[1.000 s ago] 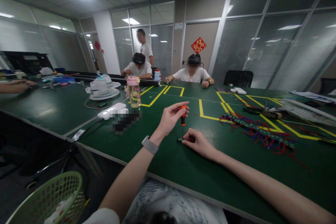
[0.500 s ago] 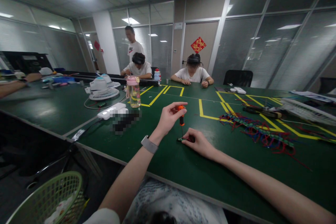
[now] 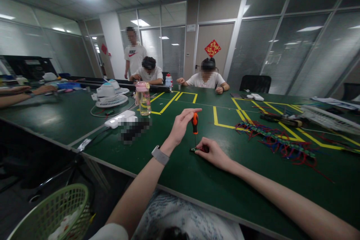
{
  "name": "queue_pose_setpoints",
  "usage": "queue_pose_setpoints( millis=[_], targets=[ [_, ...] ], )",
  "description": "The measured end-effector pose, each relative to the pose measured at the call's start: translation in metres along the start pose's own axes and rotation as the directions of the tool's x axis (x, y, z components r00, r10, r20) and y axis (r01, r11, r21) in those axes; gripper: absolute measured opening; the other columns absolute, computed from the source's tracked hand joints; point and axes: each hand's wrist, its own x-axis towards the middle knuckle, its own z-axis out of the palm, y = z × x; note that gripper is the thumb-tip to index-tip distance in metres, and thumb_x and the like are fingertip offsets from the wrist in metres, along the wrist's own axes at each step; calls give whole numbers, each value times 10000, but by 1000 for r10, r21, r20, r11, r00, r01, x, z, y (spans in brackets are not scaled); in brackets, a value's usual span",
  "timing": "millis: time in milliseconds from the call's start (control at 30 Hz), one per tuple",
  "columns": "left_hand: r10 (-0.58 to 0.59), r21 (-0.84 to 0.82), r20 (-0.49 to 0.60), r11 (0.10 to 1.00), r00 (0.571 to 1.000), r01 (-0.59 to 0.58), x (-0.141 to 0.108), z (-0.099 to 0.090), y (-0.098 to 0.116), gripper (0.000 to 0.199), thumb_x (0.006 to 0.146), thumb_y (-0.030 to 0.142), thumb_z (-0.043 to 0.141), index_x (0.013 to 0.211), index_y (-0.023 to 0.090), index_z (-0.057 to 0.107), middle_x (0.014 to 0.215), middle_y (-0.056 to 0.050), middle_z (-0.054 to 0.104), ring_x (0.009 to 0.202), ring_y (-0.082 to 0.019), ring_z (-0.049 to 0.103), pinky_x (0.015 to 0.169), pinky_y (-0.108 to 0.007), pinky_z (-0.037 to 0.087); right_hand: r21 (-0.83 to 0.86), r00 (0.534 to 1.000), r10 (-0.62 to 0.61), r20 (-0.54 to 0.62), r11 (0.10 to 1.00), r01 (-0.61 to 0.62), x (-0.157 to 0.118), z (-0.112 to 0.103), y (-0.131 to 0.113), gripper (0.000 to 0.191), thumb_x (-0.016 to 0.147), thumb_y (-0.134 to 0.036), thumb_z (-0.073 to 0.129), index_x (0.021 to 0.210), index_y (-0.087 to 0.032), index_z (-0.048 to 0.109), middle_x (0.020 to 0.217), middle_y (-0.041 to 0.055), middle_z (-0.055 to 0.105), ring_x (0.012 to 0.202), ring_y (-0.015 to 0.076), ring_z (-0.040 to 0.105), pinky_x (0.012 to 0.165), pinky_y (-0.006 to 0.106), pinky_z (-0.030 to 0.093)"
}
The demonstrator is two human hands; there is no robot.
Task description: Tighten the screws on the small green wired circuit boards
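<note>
Our left hand (image 3: 182, 125) is raised, fingers reaching forward, wrist banded; our right hand (image 3: 211, 152) sits lower, fingertips pinched, its forearm slanting in from the right.

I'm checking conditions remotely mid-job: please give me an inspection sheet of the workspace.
Surface: green table marked with yellow tape; spills: nothing seen.
Job's things: orange-and-black screwdriver upright, tip at a small circuit board.
Clutter: pink-lidded bottle, white fans, row of wired circuit boards.
Hands: left hand at the screwdriver handle, grip unclear; right hand steadies the small board.
Cables: cord runs from the white power strip over the table edge.
Surroundings: two seated people opposite, one standing person, others' arms far left; green basket below, left.
</note>
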Motion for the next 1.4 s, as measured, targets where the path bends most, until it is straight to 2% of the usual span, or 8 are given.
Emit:
queue_pose_setpoints(
  millis=[100, 233, 433, 633, 833, 1100, 1267, 1400],
  targets=[
    [-46, -123, 54, 991, 997, 53, 0, 1, 1, 323, 860, 314, 514, 1131, 180, 629, 1072, -85, 641, 925, -186, 611, 793, -315, 483, -6, 1000, 7, 4, 1000, -7, 0, 0, 0, 69, 740, -192, 651, 737, -159, 590, 680, -15, 521, 602, 112, 477, 545, 232, 372],
    [-4, 59, -38, 998, 999, 6, -1, 1, 2, 264, 769, 308, 652, 990, 168, 684, 885, -42, 648, 745, -122, 581, 702, -251, 470, -2, 1000, 2, 4, 1000, -2, 0, 0, 1, 70, 743, -198, 651, 743, -157, 594, 693, -10, 528, 613, 115, 484, 558, 235, 377],
    [-19, -75, 36, 997, 999, 21, 0, 0, 0, 306, 863, 306, 510, 1106, 186, 653, 1126, -91, 611, 1009, -199, 583, 843, -312, 476, -8, 1000, 4, 6, 1000, -4, 0, 0, 1, 67, 746, -192, 649, 731, -157, 593, 675, -13, 517, 604, 116, 472, 548, 234, 368],
    [-39, -38, 2, 999, 999, 39, -1, 2, 1, 335, 776, 309, 646, 1080, 168, 659, 959, -71, 657, 787, -150, 613, 733, -289, 506, -4, 1000, 5, 3, 1000, -5, 0, 0, 0, 62, 740, -185, 647, 728, -160, 591, 680, -15, 518, 607, 113, 475, 551, 231, 369],
    [-33, -89, 42, 995, 999, 36, -1, 2, 0, 316, 850, 330, 541, 1113, 190, 648, 1155, -99, 609, 992, -201, 596, 819, -315, 491, -16, 1000, 12, 7, 1000, -12, 1, 0, -1, 64, 738, -189, 649, 729, -159, 593, 679, -17, 518, 603, 110, 475, 548, 229, 373],
    [6, 60, -21, 998, 1000, -4, -2, 0, 1, 257, 782, 307, 640, 999, 182, 694, 1011, -63, 650, 845, -139, 606, 772, -263, 475, -16, 1000, -4, 0, 1000, 4, 0, 0, 0, 75, 752, -212, 649, 737, -164, 594, 681, -14, 524, 599, 111, 476, 545, 233, 381],
    [-65, -180, 84, 981, 994, 80, -2, 3, 2, 348, 839, 325, 555, 1145, 177, 628, 1162, -114, 624, 998, -221, 613, 839, -357, 495, -18, 1000, -2, -2, 1000, 2, 0, 0, 1, 83, 753, -222, 651, 736, -164, 594, 674, -15, 524, 599, 111, 473, 541, 231, 380],
    [-63, -95, 2, 994, 998, 63, -2, 3, 2, 348, 760, 313, 666, 1073, 161, 657, 1005, -94, 679, 859, -185, 645, 793, -326, 505, -18, 1000, -8, 4, 1000, 8, 0, 1, 2, 67, 748, -201, 642, 738, -160, 589, 675, -15, 520, 599, 110, 472, 545, 231, 376]
  ],
)
